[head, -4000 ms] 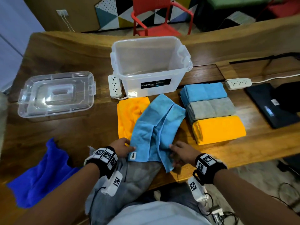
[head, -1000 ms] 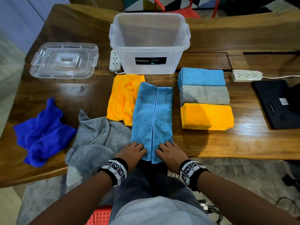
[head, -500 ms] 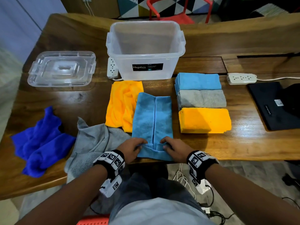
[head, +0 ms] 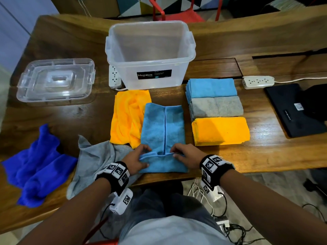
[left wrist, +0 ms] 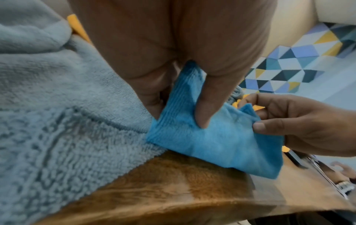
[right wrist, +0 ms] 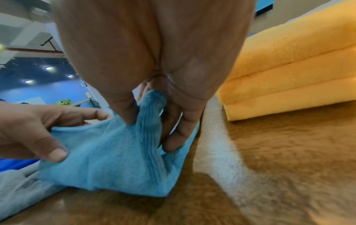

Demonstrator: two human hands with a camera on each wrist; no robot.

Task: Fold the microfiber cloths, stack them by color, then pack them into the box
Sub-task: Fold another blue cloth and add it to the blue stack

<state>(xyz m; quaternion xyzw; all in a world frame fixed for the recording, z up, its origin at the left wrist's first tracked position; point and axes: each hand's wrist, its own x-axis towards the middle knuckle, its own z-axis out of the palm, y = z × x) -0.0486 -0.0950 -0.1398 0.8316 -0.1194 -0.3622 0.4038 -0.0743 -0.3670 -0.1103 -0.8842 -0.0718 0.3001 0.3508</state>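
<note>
A light blue cloth (head: pixel 162 131) lies lengthwise near the table's front edge, its sides folded in to a centre seam. My left hand (head: pixel 137 159) pinches its near left corner (left wrist: pixel 173 115) and my right hand (head: pixel 185 152) pinches the near right corner (right wrist: pixel 146 109), with the near end turned up and over. Folded stacks sit to the right: light blue (head: pixel 212 87), grey (head: pixel 215 107), orange (head: pixel 220 130). An unfolded orange cloth (head: pixel 127 115), a loose grey cloth (head: pixel 95 160) and a dark blue cloth (head: pixel 37 167) lie to the left. The clear box (head: pixel 150 53) stands behind, holding nothing.
The box lid (head: pixel 54 80) lies at the back left. A white power strip (head: pixel 114 76) sits beside the box and another (head: pixel 258 82) at the right, with a black case (head: pixel 292 108) near it. A red chair (head: pixel 177 13) stands beyond the table.
Both hands went from pressing the cloth's near end flat to pinching its corners and lifting that end up and away from me. The cloth was narrowed by its side folds before that.
</note>
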